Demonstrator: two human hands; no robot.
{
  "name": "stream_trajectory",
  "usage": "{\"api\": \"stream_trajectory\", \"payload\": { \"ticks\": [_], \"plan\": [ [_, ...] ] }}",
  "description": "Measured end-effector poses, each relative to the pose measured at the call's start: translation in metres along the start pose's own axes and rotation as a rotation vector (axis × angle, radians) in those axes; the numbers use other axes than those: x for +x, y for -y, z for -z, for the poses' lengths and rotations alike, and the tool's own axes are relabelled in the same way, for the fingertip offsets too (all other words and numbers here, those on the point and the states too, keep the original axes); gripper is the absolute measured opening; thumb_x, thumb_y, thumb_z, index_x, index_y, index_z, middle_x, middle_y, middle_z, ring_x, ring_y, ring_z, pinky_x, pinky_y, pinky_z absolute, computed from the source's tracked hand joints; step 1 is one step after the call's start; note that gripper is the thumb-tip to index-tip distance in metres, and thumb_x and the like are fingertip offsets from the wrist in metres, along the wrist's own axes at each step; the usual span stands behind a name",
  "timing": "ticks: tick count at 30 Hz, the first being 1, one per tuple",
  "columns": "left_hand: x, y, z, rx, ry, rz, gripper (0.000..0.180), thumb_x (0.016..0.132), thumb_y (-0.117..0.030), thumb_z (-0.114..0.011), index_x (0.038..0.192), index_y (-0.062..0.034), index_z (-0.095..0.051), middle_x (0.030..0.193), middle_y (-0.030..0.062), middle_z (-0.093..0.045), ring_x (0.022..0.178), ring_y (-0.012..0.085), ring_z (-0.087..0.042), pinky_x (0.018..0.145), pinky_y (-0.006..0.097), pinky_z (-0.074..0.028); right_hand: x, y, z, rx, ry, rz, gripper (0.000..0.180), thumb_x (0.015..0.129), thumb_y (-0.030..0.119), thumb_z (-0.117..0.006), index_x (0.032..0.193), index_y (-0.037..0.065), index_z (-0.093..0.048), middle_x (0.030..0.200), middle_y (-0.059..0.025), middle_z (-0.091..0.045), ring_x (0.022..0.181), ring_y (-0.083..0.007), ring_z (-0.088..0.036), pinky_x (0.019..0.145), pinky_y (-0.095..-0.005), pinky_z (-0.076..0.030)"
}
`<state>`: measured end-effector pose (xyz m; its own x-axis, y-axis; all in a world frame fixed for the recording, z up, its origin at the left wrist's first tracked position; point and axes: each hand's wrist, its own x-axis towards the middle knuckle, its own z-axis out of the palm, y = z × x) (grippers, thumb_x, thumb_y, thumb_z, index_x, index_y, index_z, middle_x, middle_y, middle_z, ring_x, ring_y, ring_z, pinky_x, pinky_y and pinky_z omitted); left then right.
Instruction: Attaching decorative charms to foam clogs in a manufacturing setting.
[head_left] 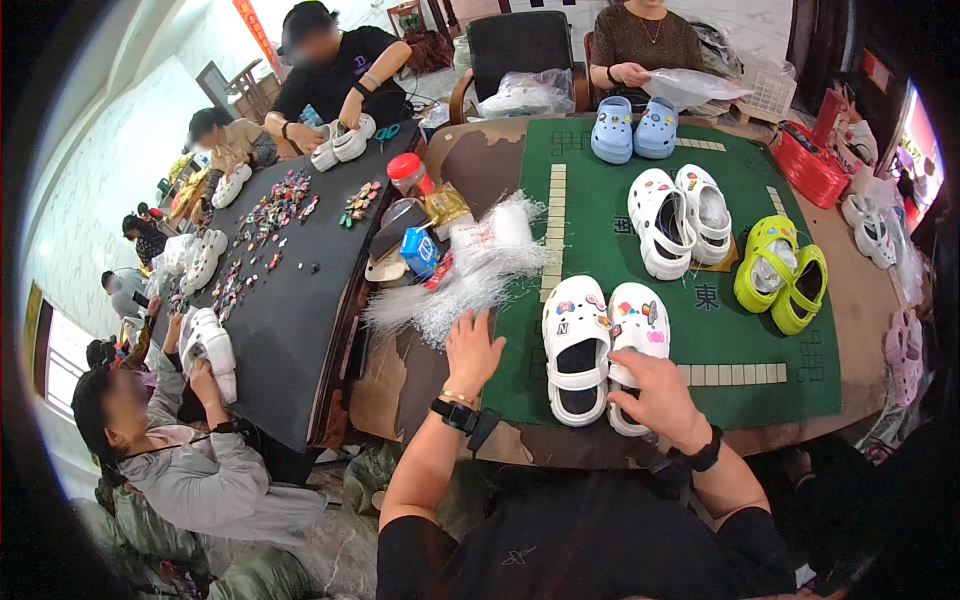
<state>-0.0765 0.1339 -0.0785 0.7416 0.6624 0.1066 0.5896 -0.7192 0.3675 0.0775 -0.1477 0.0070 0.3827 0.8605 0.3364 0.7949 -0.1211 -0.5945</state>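
A crowded workroom is seen from the head view, with a green mat spread over a worn round table. A pair of white clogs decorated with charms is set at the mat's near edge, beside white, green and blue pairs. The heel of the right clog is covered by the right hand, loosely curled, while the left hand is laid open against a heap of clear plastic strips.

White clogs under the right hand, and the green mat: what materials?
White clogs: likely moulded foam or soft plastic, matte, one-piece with thick soles and vent holes; glossy coloured charms on top. Green mat: looks like felt or cloth, flat, no shine. Right hand rests on one clog.
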Motion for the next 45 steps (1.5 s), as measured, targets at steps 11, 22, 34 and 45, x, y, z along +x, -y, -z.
{"api": "stream_trajectory", "payload": {
  "ticks": [11, 22, 34, 45],
  "plan": [
    [0.013, 0.05, -0.038, 0.194, -0.037, 0.086, 0.08, 0.086, -0.053, -0.062, 0.148, -0.0104, -0.036, 0.156, 0.0235, -0.024, 0.143, 0.0442, -0.021, 0.112, 0.057, -0.023, 0.001, -0.011, -0.019, -0.184, -0.027, 0.014, 0.02, 0.07, 0.016, -0.073, 0.088, 0.012, -0.066, 0.075, -0.0061, -0.062, 0.071, -0.0274, -0.063, 0.065, -0.0414, -0.048],
    [-0.001, 0.049, -0.032, 0.214, -0.145, 0.035, 0.075, 0.085, -0.04, -0.066, 0.147, -0.0092, -0.037, 0.155, 0.0239, -0.024, 0.143, 0.0437, -0.02, 0.114, 0.056, -0.021, -0.037, -0.024, 0.103, -0.141, -0.4, -0.129, 0.02, 0.066, 0.012, -0.077, 0.085, 0.01, -0.07, 0.076, -0.0088, -0.064, 0.071, -0.0299, -0.061, 0.066, -0.0376, -0.048],
    [-0.036, -0.004, -0.002, 0.054, -0.216, -0.087, 0.071, 0.083, -0.03, -0.07, 0.143, -0.008, -0.041, 0.152, 0.0212, -0.03, 0.141, 0.0428, -0.025, 0.113, 0.055, -0.024, 0.032, -0.096, 0.234, -0.61, -0.911, -0.001, 0.028, 0.071, 0.003, -0.069, 0.099, 0.006, -0.068, 0.087, -0.0137, -0.064, 0.082, -0.0346, -0.061, 0.073, -0.0402, -0.05],
    [-0.057, -0.004, -0.002, -0.029, -0.156, -0.101, 0.058, 0.082, -0.024, -0.072, 0.133, -0.0083, -0.051, 0.144, 0.0221, -0.041, 0.136, 0.042, -0.033, 0.109, 0.052, -0.029, 0.044, -0.199, 0.177, -0.927, -0.475, -0.177, 0.036, 0.074, 0.006, -0.062, 0.11, 0.01, -0.065, 0.115, -0.0148, -0.058, 0.113, -0.0358, -0.051, 0.097, -0.0457, -0.04]
  ]
}}
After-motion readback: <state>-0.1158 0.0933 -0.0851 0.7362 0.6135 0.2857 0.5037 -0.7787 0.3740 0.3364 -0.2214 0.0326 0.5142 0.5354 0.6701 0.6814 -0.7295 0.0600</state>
